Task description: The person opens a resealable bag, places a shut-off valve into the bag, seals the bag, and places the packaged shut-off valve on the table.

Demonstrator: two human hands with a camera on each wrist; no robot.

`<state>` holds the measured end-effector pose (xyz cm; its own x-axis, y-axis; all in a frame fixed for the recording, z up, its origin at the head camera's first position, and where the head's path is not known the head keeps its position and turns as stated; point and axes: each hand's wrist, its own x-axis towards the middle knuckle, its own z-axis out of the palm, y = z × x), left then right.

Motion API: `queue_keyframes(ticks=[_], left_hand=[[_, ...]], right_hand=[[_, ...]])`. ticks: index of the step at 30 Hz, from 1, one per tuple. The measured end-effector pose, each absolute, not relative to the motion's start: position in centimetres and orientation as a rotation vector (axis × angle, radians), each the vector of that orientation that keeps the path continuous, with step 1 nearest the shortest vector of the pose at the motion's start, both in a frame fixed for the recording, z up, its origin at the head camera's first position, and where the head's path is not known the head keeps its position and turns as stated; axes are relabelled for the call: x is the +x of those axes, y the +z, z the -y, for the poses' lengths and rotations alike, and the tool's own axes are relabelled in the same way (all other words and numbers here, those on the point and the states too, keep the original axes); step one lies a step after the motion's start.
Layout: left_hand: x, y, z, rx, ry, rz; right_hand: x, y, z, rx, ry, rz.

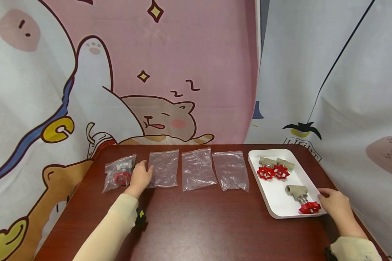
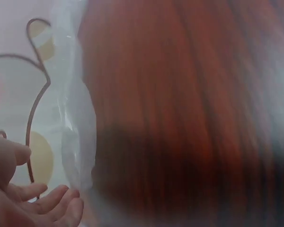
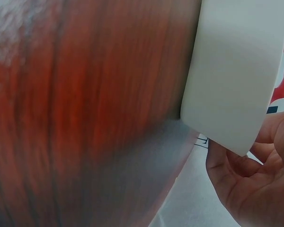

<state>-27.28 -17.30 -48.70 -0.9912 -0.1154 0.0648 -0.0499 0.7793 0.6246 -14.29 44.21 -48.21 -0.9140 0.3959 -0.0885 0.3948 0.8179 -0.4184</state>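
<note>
My left hand [image 1: 141,177] is by the left edge of a flat clear zip bag [image 1: 163,169]. In the left wrist view the thumb stands apart from loosely bent fingers [image 2: 61,205], close to the bag's edge [image 2: 78,123]; whether they touch it is unclear. Left of this hand lies another clear bag [image 1: 109,177] containing a valve with a red handwheel [image 1: 122,178]. My right hand [image 1: 338,204] holds the right edge of a white tray [image 1: 271,199], its fingers curled at the rim. Near it in the tray lies a valve with a red handwheel [image 1: 309,207].
Two more flat clear bags, a middle one [image 1: 198,169] and a right one [image 1: 231,171], lie in the row. Two red-wheeled valves [image 1: 274,168] sit at the tray's far end. A printed curtain [image 1: 199,54] hangs behind the brown table [image 1: 196,224].
</note>
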Motion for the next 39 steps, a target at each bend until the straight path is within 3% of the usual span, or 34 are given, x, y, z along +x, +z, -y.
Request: queue_keyframes(ticks=[6,15,28,39], left_hand=[[-28.0,-49.3,16.8,0.265,-1.093,2.835],[-28.2,-50.0,17.0,0.256,-1.135,2.868],[-28.1,-48.7,17.7,0.508,-2.066,2.667],[-28.1,-49.9,17.3,0.437,-1.923,2.542]], right_hand=[[-14.1,-48.1,-44.3,-0.633,0.669,2.988],[-14.2,-48.2,-44.4,-0.644,0.673,2.979],[-14.3,-48.1,-44.3,-0.620,0.662,2.972],[-14.3,-48.5,-44.4,-0.590,0.635,2.964]])
